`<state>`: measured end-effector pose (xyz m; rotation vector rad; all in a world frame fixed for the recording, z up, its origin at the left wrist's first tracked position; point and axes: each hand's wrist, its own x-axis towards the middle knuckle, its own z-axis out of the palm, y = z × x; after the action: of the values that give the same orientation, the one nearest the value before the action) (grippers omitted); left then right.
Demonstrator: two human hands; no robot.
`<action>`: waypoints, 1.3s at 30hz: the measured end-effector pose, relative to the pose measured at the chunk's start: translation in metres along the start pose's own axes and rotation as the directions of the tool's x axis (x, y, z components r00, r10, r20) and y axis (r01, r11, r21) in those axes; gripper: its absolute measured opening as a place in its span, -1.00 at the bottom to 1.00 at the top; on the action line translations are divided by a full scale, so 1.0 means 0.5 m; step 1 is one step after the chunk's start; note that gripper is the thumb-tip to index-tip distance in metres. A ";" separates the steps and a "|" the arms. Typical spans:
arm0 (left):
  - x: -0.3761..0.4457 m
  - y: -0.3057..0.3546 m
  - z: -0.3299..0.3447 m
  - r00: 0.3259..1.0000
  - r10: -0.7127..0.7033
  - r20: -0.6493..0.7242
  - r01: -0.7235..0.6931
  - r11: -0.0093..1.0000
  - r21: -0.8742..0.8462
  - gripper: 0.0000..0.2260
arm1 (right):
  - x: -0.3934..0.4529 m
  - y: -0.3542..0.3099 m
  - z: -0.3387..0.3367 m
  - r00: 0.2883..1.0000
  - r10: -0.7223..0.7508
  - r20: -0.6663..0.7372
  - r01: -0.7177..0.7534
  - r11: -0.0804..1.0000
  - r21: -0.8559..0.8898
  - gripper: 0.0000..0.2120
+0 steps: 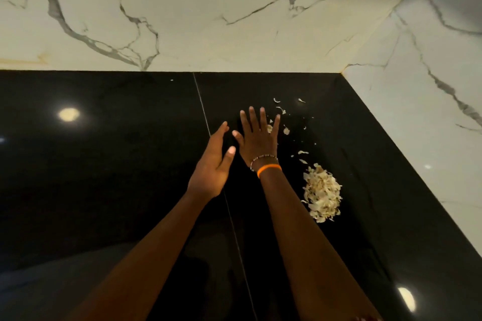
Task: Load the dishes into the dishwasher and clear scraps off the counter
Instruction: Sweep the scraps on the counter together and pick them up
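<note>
A pile of pale papery scraps (pixel 323 193) lies on the glossy black counter (pixel 117 164), right of my right forearm. Loose scraps (pixel 281 111) are scattered farther back, near my right fingertips. My right hand (pixel 258 138) is spread flat, palm down, fingers straight, over the counter beside those loose bits; it wears a beaded bracelet and an orange band. My left hand (pixel 214 164) is held on edge just left of it, fingers straight, holding nothing. No dishes or dishwasher are in view.
A white marble backsplash (pixel 182 21) rises behind the counter and a marble side wall (pixel 422 112) closes the right side, forming a corner. A thin seam (pixel 206 122) runs down the counter. Ceiling lights reflect on the surface.
</note>
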<state>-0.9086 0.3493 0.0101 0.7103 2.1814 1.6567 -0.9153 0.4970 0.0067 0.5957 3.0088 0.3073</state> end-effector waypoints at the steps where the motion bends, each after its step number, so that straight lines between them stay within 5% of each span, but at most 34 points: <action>1: 0.000 -0.001 -0.002 1.000 0.005 0.007 -0.005 1.000 0.005 -0.48 | 0.023 0.003 0.001 1.000 0.001 0.009 0.000 1.000 -0.015 -0.42; 7: 0.000 0.000 0.005 0.990 0.080 0.118 -0.118 0.927 0.357 -0.46 | 0.016 0.075 0.022 0.966 0.243 0.085 -0.243 0.970 -0.015 -0.26; 11: 0.009 -0.003 0.017 0.923 0.094 0.374 -0.321 0.724 0.611 -0.44 | -0.110 0.112 0.035 0.931 0.348 0.109 -0.351 0.936 0.007 -0.21; 15: 0.018 -0.017 0.031 0.856 0.048 0.514 -0.450 0.557 0.698 -0.43 | -0.248 0.116 0.045 0.927 0.368 0.068 -0.370 0.929 0.018 0.06; 18: 0.021 -0.018 0.037 0.859 -0.010 0.513 -0.438 0.504 0.744 -0.44 | -0.329 0.106 0.038 0.952 0.306 -0.031 -0.306 0.952 -0.010 -0.22; 24: 0.026 -0.001 0.053 0.855 -0.066 0.514 -0.421 0.489 0.764 -0.44 | -0.405 0.066 0.034 0.998 -0.062 -0.031 0.063 0.997 0.037 -0.37; 35: 0.037 0.003 0.063 0.864 -0.078 0.497 -0.393 0.512 0.764 -0.43 | -0.242 0.173 0.039 0.988 0.149 0.031 -0.149 0.989 0.007 -0.25; 39: 0.054 0.005 0.075 0.875 -0.092 0.475 -0.369 0.506 0.779 -0.43 | -0.205 0.144 0.046 0.998 0.066 0.008 -0.066 0.998 -0.003 -0.29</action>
<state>-0.9107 0.3952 0.0032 1.3944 2.4919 0.1869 -0.7917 0.5274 0.0008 0.6956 2.9850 0.3114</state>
